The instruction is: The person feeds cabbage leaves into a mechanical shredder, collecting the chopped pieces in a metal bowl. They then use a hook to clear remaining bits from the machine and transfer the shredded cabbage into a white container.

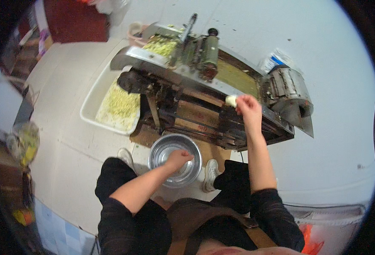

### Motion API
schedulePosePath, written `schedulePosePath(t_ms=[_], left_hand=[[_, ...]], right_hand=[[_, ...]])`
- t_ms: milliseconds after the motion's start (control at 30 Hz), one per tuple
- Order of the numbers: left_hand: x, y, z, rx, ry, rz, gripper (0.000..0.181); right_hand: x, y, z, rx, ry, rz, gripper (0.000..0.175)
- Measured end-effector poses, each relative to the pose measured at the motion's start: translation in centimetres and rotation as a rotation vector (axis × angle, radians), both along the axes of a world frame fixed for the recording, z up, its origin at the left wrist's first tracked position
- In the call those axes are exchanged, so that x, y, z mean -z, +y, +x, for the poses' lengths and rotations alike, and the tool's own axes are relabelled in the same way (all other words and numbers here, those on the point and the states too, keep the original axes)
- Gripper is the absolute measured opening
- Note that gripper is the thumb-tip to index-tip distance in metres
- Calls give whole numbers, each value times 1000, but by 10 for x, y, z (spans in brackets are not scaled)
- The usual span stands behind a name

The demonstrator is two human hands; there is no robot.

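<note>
My right hand (250, 106) is raised over the near edge of a metal cutting machine (203, 83), its fingers pinching a pale vegetable piece (230, 101). My left hand (178, 159) hangs over a round metal basin (175, 183) on the floor, fingers curled; whether it holds something cannot be made out. Chopped pale green vegetable (162, 45) lies at the left end of the machine's belt (235, 75). More chopped vegetable (122, 100) fills part of a white plastic tub (90, 106) below that end.
A metal drum-shaped housing (287, 83) stands at the machine's right end, beside a plastic bag (278, 60). Cardboard (224, 153) lies under the machine. A pink bucket (136, 40) is behind its left end. A wire basket (330, 212) with red bags stands at lower right.
</note>
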State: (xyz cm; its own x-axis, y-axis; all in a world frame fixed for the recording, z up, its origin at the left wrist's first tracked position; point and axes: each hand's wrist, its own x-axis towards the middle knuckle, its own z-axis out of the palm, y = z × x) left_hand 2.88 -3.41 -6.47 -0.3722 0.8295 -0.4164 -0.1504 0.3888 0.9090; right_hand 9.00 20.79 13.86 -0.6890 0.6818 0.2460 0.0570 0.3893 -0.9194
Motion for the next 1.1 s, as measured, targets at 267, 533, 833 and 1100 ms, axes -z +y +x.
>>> schedulePosePath(t_ms=[267,533,833,1100], left_hand=[[8,11,0,-77,-308,-7,32],[12,12,-9,250,413,9,30],[-16,11,5,87,548,85,20],[-5,4,0,143,572,155,20]], right_hand=[[-22,99,-143,54,-308,-125,17],[-3,198,-96,221,-343,259,19],[3,266,-73,344,-564,468,21],[10,264,-116,297,-1053,753,27]])
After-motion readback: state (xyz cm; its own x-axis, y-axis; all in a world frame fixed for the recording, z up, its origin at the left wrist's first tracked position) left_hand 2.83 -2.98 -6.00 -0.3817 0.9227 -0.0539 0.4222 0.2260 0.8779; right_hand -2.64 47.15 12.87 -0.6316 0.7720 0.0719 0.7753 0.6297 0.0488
